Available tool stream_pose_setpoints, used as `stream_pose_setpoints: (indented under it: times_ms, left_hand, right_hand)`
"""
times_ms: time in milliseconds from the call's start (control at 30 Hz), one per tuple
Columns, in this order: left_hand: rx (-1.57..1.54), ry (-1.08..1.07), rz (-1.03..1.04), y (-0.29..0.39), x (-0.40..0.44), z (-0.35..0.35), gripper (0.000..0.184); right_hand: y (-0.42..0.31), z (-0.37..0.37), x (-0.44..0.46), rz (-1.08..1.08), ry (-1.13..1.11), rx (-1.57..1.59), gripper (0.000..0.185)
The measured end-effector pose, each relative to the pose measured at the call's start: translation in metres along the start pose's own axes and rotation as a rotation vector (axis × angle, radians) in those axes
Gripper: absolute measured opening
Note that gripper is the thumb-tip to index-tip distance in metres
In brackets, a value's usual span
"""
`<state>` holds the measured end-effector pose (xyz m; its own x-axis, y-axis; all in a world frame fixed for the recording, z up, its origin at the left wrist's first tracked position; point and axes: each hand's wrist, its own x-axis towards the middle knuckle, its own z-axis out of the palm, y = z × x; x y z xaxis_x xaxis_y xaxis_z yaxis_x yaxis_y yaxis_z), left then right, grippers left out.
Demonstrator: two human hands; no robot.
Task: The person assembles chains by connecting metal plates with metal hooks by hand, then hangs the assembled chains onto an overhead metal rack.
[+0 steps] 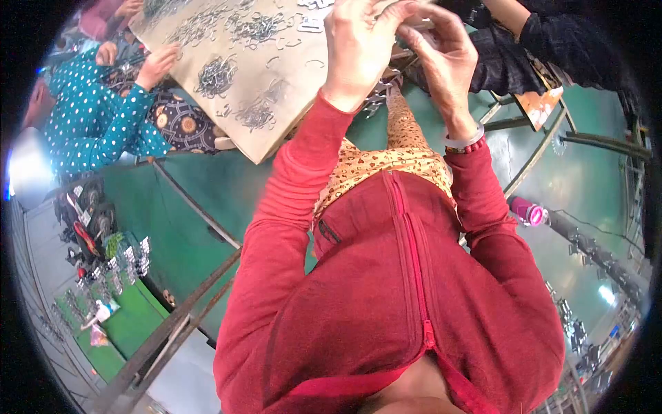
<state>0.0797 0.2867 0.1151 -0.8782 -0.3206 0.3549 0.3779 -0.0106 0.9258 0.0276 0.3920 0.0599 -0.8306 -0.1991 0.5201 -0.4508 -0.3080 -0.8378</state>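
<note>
My left hand (360, 55) is raised at the top edge of the view, over the near side of the table. Its fingers are bent together, and their tips are partly cut off by the frame. Close beside it, my right hand (445, 58) curls with thumb and fingers pinched toward the left fingertips. Whatever lies between the two hands is too small or hidden to name. Left of my hands, small bent metal hooks (216, 74) lie in loose piles on the table (279, 114). Flat metal pieces (310, 25) with slots rest near my left hand.
A co-worker in a dotted teal top (93, 114) sits at the left, one hand (158, 65) at the table edge. Another person's dark sleeve (565, 38) is at the right. Metal bars (196, 200) cross the green floor (207, 183). A pink cylindrical object (527, 211) stands right.
</note>
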Motion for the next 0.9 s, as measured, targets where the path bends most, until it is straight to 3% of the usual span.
stream_pose_setpoints:
  times_ms: [33, 67, 100, 167, 233, 267, 300, 367, 400, 433, 467, 500, 533, 567, 633, 700, 800, 833, 900]
  left_hand:
    - [0.051, -0.06, 0.089, 0.014, 0.005, 0.004, 0.011]
    - [0.174, -0.037, 0.238, 0.02, 0.012, 0.007, 0.011]
    - [0.294, -0.013, 0.39, 0.024, 0.019, 0.01, 0.011]
    - [0.254, -0.043, 0.42, 0.043, 0.029, 0.019, 0.011]
    - [-0.057, -0.175, 0.166, 0.067, 0.028, 0.03, 0.011]
    - [0.158, -0.147, 0.483, 0.066, 0.039, 0.033, 0.01]
    - [0.228, -0.143, 0.633, 0.07, 0.044, 0.037, 0.009]
    - [0.26, -0.145, 0.704, 0.085, 0.044, 0.042, 0.02]
    - [0.262, -0.136, 0.702, 0.092, 0.043, 0.044, 0.026]
    - [0.233, -0.126, 0.679, 0.098, 0.04, 0.048, 0.032]
    - [0.133, -0.189, 0.587, 0.112, 0.027, 0.055, 0.035]
    - [0.006, -0.113, 0.316, 0.114, 0.018, 0.058, 0.034]
    - [0.065, -0.092, 0.364, 0.093, 0.023, 0.052, 0.034]
    - [-0.007, -0.158, 0.245, 0.072, 0.024, 0.05, 0.032]
    - [-0.058, -0.446, -0.027, 0.015, 0.03, 0.036, 0.026]
    - [0.354, -0.749, -0.108, -0.016, 0.032, 0.032, 0.022]
    - [0.244, -1.146, -0.335, -0.124, 0.032, 0.002, 0.024]
    - [0.291, -1.219, -0.433, -0.14, 0.03, -0.01, 0.026]
    - [0.309, -1.172, -0.517, -0.171, 0.027, -0.033, 0.028]
  right_hand:
    - [-0.015, 0.008, 0.006, -0.047, 0.06, 0.13, 0.023]
    - [-0.046, 0.014, 0.012, 0.066, 0.156, 0.17, 0.016]
    - [-0.039, 0.013, 0.019, -0.053, 0.174, 0.27, 0.019]
    - [-0.047, 0.001, 0.031, -0.167, 0.126, 0.154, 0.018]
    - [-0.068, -0.005, 0.039, -0.245, 0.174, 0.058, 0.016]
    - [-0.08, -0.006, 0.042, -0.254, 0.196, 0.067, 0.016]
    - [-0.095, -0.006, 0.044, -0.268, 0.224, 0.068, 0.016]
    - [-0.13, -0.014, 0.045, -0.257, 0.295, -0.052, 0.013]
    - [-0.162, -0.013, 0.042, -0.365, 0.348, -0.407, 0.012]
    - [-0.172, -0.021, 0.038, -0.187, 0.353, -0.041, 0.013]
    - [-0.19, -0.027, 0.038, -0.337, 0.379, -0.013, 0.011]
    - [-0.203, -0.032, 0.039, -0.474, 0.37, 0.027, 0.01]
    - [-0.219, -0.039, 0.039, -0.535, 0.4, 0.092, 0.012]
    - [-0.23, -0.057, 0.044, -0.716, 0.443, -0.216, 0.014]
    - [-0.273, -0.07, 0.024, -0.643, 0.328, -0.05, 0.016]
    - [-0.306, -0.097, 0.025, -0.729, 0.251, -0.293, 0.017]
    - [-0.354, -0.119, 0.013, -0.601, 0.318, -0.432, 0.015]
    - [-0.365, -0.118, 0.012, -0.919, 0.479, -1.163, 0.014]
    - [-0.394, -0.127, 0.008, -0.949, 0.629, -1.338, 0.013]
